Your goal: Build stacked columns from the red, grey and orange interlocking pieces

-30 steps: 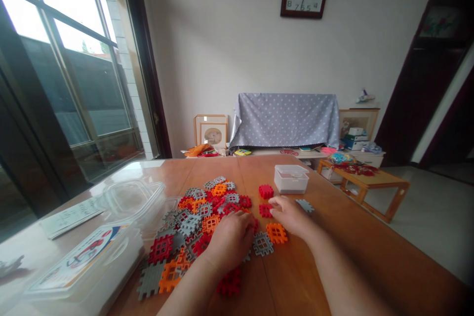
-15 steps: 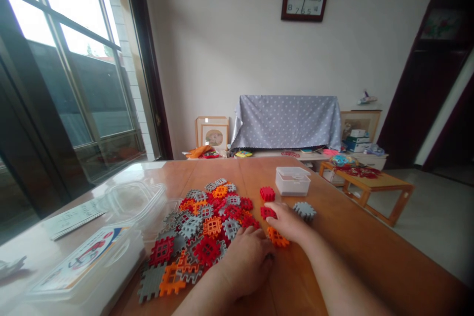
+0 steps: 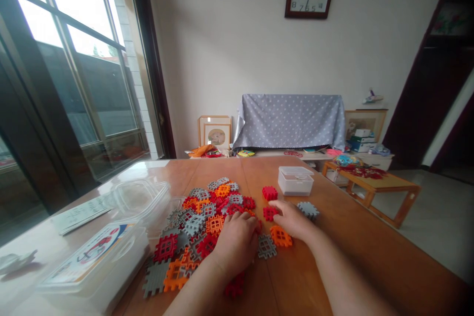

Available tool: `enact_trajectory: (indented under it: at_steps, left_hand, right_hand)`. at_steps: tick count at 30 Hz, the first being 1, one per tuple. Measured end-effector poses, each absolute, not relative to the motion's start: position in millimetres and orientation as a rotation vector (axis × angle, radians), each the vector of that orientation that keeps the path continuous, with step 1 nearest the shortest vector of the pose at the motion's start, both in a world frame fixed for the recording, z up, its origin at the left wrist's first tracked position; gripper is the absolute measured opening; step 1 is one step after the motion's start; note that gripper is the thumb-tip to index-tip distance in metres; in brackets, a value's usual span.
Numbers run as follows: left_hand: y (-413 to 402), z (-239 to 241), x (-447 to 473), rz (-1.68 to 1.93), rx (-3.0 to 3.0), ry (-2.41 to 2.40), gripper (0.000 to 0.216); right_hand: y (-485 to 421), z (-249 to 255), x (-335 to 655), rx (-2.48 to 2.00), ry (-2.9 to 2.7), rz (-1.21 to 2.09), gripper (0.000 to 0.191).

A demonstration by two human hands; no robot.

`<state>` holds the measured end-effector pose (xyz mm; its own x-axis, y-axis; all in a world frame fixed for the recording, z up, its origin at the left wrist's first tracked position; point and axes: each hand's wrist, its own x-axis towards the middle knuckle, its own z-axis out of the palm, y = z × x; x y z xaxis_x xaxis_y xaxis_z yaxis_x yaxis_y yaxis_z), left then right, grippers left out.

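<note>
A heap of red, orange and grey waffle-shaped plastic tiles [image 3: 202,217] lies on the wooden table [image 3: 333,256]. My left hand [image 3: 235,243] rests palm down on the heap's right edge, its fingers curled over tiles that they hide. A grey tile [image 3: 266,246] lies just right of it. My right hand [image 3: 293,220] lies flat, fingertips touching a red tile [image 3: 269,213]. An orange tile [image 3: 280,236] sits against that hand's near side, and a grey tile [image 3: 308,210] lies behind it. A thicker red block [image 3: 269,192] stands farther back.
A small white lidded box [image 3: 295,180] stands behind the right hand. At the left are a clear lid [image 3: 138,197], a large plastic case with a printed label [image 3: 92,261] and a leaflet [image 3: 79,213]. A low wooden table [image 3: 381,185] stands on the floor to the right.
My left hand has slid back left and away from me onto the heap, uncovering the grey tile beside it. My right hand has stayed by the red tile.
</note>
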<state>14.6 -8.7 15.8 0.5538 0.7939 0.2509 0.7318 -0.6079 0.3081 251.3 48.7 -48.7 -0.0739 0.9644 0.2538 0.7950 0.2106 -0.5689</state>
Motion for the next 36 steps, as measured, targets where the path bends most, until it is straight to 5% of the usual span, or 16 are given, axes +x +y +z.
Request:
enact_trajectory:
  at_steps: [22,28,36]
  left_hand:
    - [1,6,8,0.595,2.602,1.431,0.021]
    - [0,7,9,0.66,2.526,1.433,0.026]
    - [20,-9,11,1.211,1.754,1.204,0.037]
  right_hand:
    - [8,-12,201,-1.47,-2.221,0.339,0.025]
    - [16,-21,200,-1.513,-2.03,0.403,0.06]
    - [13,-15,200,-1.316,-1.859,0.317,0.073]
